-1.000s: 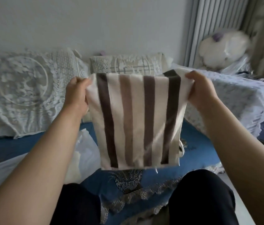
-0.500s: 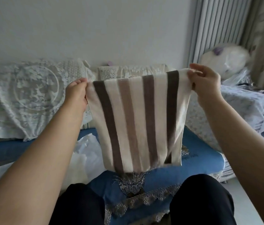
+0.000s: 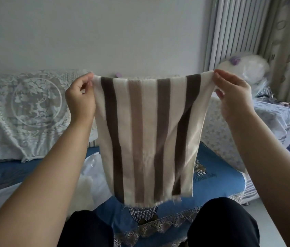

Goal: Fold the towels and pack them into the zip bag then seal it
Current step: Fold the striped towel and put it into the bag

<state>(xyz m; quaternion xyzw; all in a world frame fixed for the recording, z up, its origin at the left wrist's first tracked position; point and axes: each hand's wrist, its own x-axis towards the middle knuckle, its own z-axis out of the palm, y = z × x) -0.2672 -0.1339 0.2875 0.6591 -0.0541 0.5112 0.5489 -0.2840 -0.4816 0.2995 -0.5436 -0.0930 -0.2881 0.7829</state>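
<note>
A cream towel (image 3: 147, 139) with dark brown and tan stripes hangs in the air in front of me, stripes running downward. My left hand (image 3: 80, 100) pinches its top left corner and my right hand (image 3: 233, 97) pinches its top right corner, stretching the top edge level. The towel's bottom edge hangs just above my knees. A clear plastic bag (image 3: 94, 175), with something white inside, lies on the bed at the lower left, partly hidden by my left arm and the towel.
I sit facing a bed with a blue cover (image 3: 217, 179). Lace-covered pillows (image 3: 25, 111) lean on the wall at the left. A quilted bedding pile (image 3: 272, 118) and a white wrapped bundle (image 3: 244, 66) lie right, by the curtains (image 3: 288, 43).
Both hands have raised the towel and drawn apart, shifting from full grips on its sides to fingertip pinches at the top corners. The towel now hangs longer and flatter.
</note>
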